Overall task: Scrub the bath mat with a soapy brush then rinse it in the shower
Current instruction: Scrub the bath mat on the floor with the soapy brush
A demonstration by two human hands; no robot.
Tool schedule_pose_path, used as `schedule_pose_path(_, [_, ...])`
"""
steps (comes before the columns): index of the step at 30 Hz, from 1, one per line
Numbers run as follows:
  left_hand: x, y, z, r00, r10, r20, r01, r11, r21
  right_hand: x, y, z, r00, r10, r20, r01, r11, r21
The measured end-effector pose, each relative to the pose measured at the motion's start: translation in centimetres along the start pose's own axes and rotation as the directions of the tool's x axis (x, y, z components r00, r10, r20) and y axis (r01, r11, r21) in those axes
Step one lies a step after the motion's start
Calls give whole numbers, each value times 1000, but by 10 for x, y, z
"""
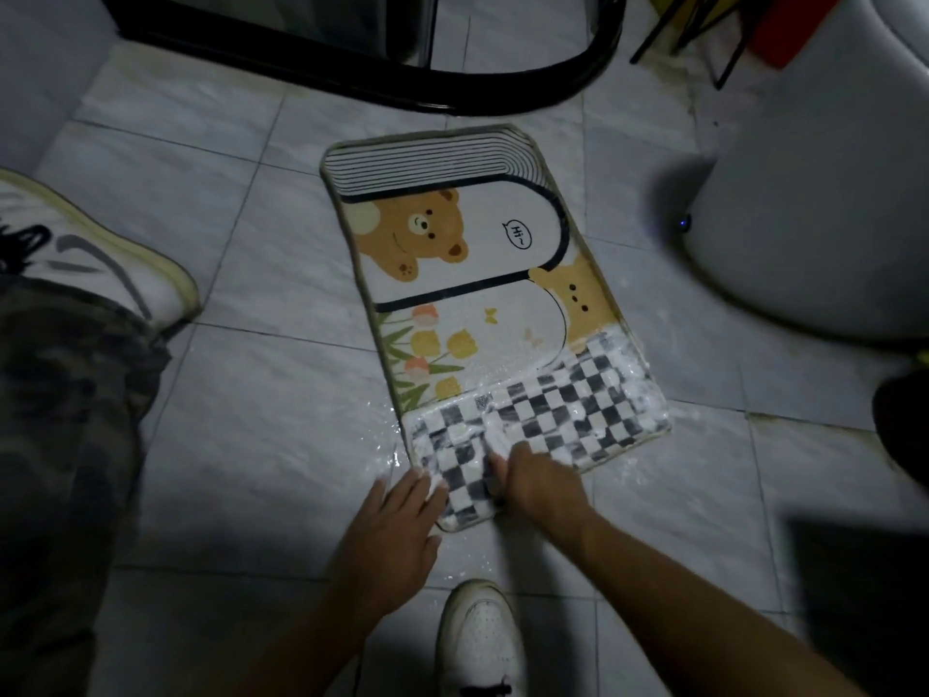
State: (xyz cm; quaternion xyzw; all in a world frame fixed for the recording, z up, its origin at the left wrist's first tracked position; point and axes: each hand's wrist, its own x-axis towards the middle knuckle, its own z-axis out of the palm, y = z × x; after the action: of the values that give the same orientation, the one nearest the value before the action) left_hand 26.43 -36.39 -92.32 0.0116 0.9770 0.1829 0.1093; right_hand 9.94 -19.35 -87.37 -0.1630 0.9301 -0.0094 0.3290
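Bath mat: we see the bath mat (482,274) lying flat on the tiled floor (251,394), its long side running from near to far. The bear print is at the far end and the black-and-white check at the near end.
Foam: white foam (623,384) covers the checked near end and spills onto the tiles at the mat's left and right edges.
Left hand: our left hand (397,515) lies palm down at the mat's near left corner. Its fingers (417,487) are straight and slightly spread, the tips on the foamy edge, and they hold nothing.
Right hand: our right hand (533,480) sits on the checked part just right of the left hand, the two close but apart. Its fingers are curled down into a fist against the mat. What they close on is hidden under the hand and foam, so we cannot tell.
Shoe: a white shoe (480,641) stands on the tiles near us, between our forearms.
Left side: a camouflage trouser leg (65,394) and a second pale shoe (100,254) are well apart from the mat.
Far side: a black curved shower frame (452,88) runs along the floor beyond the mat.
Right side: a white rounded fixture (814,193) stands near the mat's far right corner.
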Motion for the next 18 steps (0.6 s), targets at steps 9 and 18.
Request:
schedule_pose_path(9, [2, 1, -5, 998, -15, 56, 16, 1000, -2, 9, -64, 13, 965, -48, -258, 55, 998, 22])
schedule_pose_path(18, [8, 1, -12, 1000, -14, 13, 14, 1000, 4, 47, 5, -18, 947, 238, -216, -241, 970, 12])
